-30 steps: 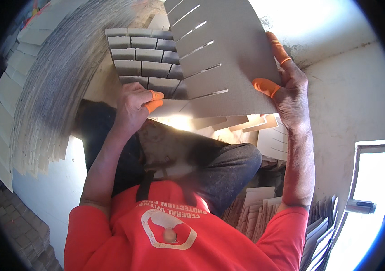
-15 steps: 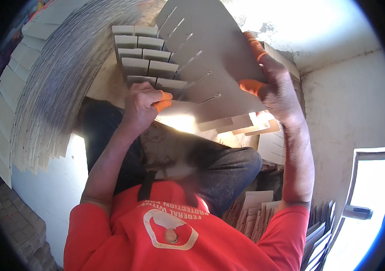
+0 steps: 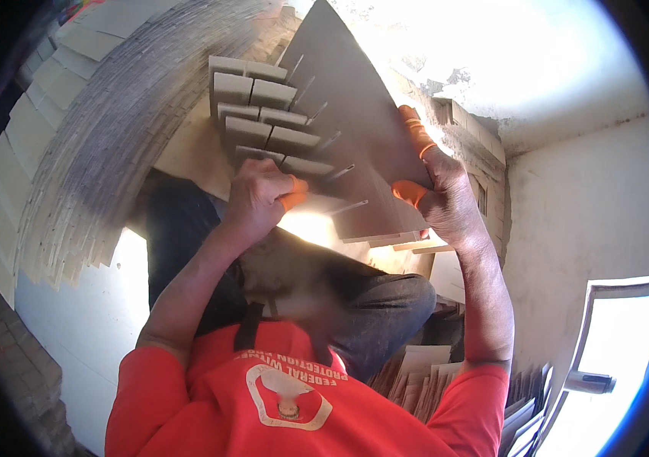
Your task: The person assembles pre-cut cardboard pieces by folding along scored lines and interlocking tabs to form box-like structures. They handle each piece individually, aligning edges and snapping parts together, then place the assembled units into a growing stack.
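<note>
A large grey cardboard sheet [image 3: 362,114] with a row of slits stands tilted in front of me. Several short cardboard strips [image 3: 272,139] cross it at the slits, stacked in rows on its left side. My right hand [image 3: 450,199] grips the sheet's right edge, thumb on the near face and fingers behind. My left hand [image 3: 257,199] is closed at the nearest strip, with thumb and finger pinched together. What lies inside that pinch is mostly hidden, but it seems to be the strip's end. Orange covers sit on fingers of both hands.
A big curved stack of cardboard pieces [image 3: 103,129] fills the left side. More bundles [image 3: 23,373] lie at the lower left. Cardboard sheets [image 3: 423,373] stand on edge beside my right elbow. A bright opening with a frame [image 3: 621,343] is at the far right, in a pale wall [image 3: 560,206].
The sheet has turned and looks narrower, with its right edge further left and lower. Both hands have moved down, the right one also leftward. The strips have shifted slightly right and down.
</note>
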Tool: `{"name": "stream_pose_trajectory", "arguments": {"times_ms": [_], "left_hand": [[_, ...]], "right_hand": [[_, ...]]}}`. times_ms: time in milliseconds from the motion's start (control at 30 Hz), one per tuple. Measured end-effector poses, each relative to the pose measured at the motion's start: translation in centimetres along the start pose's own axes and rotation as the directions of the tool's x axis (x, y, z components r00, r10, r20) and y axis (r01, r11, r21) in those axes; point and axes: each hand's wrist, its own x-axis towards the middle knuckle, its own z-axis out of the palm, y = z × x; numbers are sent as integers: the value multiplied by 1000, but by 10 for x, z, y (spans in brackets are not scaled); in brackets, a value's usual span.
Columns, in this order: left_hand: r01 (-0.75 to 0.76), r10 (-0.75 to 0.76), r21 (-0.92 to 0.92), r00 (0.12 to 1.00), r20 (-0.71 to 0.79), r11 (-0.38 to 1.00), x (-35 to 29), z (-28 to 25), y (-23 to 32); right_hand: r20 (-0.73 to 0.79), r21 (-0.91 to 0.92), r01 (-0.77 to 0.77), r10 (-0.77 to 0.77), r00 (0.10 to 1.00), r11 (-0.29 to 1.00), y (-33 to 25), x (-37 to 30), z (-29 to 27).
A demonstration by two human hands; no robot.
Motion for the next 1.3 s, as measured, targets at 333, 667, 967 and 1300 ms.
{"name": "stream_pose_trajectory", "arguments": {"times_ms": [333, 667, 967, 1300], "left_hand": [[61, -60, 20, 998, -32, 998, 5, 8, 6], [92, -91, 12, 996, -19, 996, 7, 14, 7], [108, -110, 45, 994, 29, 993, 0, 16, 19], [-117, 123, 174, 992, -24, 978, 34, -8, 31]], "right_hand": [[54, -256, 267, -262, 963, 929, 26, 38, 26], [180, -327, 274, -225, 958, 904, 31, 48, 19], [281, -308, 19, 72, 957, 951, 14, 37, 17], [134, -183, 201, -178, 975, 962, 30, 20, 24]]}}
